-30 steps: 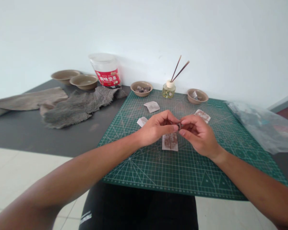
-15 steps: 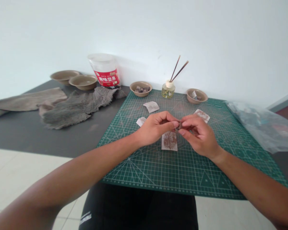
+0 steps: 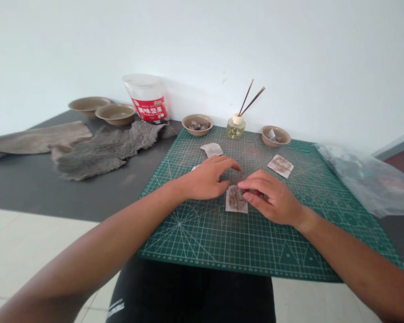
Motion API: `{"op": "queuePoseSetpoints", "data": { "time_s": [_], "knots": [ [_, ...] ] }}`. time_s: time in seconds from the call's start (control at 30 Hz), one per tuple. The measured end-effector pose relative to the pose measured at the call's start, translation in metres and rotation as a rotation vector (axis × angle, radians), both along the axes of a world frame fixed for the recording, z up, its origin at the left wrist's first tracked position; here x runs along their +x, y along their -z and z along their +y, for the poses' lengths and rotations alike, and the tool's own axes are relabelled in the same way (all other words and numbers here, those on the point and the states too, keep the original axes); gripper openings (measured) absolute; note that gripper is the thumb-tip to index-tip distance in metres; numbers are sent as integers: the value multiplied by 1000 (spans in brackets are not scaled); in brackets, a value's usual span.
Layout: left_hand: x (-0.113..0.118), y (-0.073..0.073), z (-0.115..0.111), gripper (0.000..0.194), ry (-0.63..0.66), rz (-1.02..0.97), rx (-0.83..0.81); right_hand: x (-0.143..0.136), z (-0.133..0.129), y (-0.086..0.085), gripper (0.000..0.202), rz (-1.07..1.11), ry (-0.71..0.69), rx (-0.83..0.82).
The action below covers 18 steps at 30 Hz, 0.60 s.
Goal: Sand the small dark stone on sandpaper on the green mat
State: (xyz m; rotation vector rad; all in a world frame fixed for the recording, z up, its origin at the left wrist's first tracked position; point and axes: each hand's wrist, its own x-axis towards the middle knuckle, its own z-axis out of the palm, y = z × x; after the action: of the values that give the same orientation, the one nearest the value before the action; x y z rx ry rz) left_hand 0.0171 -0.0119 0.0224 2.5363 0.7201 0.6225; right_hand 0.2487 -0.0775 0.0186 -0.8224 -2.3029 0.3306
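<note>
My left hand [image 3: 210, 178] is open above the green cutting mat, thumb and fingers apart with nothing between them. It partly covers a small white piece [image 3: 195, 167]. Beside it, my right hand [image 3: 271, 196] has its fingertips drawn together at the upper right edge of a brown-smeared white paper square [image 3: 236, 202]. Whatever those fingers hold is hidden. A second smeared square [image 3: 280, 166] lies beyond my right hand, and a paler one [image 3: 212, 149] beyond my left.
Along the wall stand a bowl of stony pieces [image 3: 198, 131], a reed diffuser [image 3: 235, 128] and another bowl [image 3: 276, 142]. Grey cloths [image 3: 101, 152], two bowls [image 3: 116, 117] and a plastic tub [image 3: 148, 101] are at the left. A clear plastic bag [image 3: 373, 179] overlaps the mat's [image 3: 202, 242] right side.
Both hands held a small brown lump between them. The left hand has let go and moved left, opening. The right hand has lowered to the paper square; the lump is now out of sight.
</note>
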Motion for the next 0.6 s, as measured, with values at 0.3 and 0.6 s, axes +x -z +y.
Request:
{"op": "queuePoseSetpoints", "data": {
  "time_s": [0.3, 0.6],
  "knots": [
    [-18, 5, 4, 56, 105, 360, -39, -13, 4, 14, 14, -315, 181, -163],
    [-17, 8, -3, 55, 117, 349, 35, -13, -1, 10, 19, -321, 266, -165]
  ]
}}
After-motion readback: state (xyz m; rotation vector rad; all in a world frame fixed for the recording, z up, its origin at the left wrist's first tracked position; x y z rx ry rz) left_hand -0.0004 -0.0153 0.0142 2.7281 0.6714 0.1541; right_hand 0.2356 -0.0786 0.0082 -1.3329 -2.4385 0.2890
